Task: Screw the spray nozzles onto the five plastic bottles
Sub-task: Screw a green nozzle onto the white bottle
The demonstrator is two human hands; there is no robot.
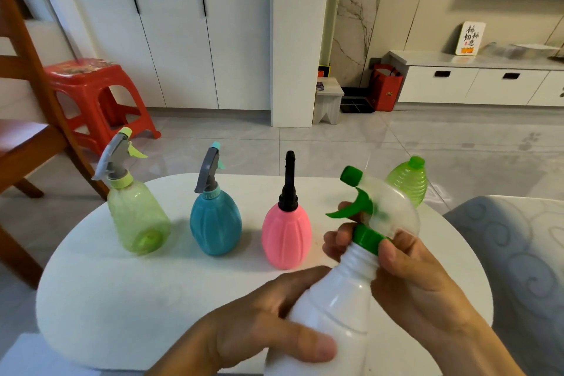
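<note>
Trouble comes if my right hand (406,265), pinching the green collar (367,238), twists crooked while my left hand (262,330) grips the white bottle (335,308) loosely.

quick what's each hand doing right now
Left hand: closed around the white bottle.
Right hand: fingers gripping the green nozzle collar.

The left hand (262,323) grips the white bottle (332,308) body; the right hand (406,278) pinches the green nozzle collar (367,238). Light-green (137,217), blue (215,223) and pink (286,235) bottles stand capped on the white surface (122,299); the green ribbed bottle (407,183) stands uncapped.
</note>
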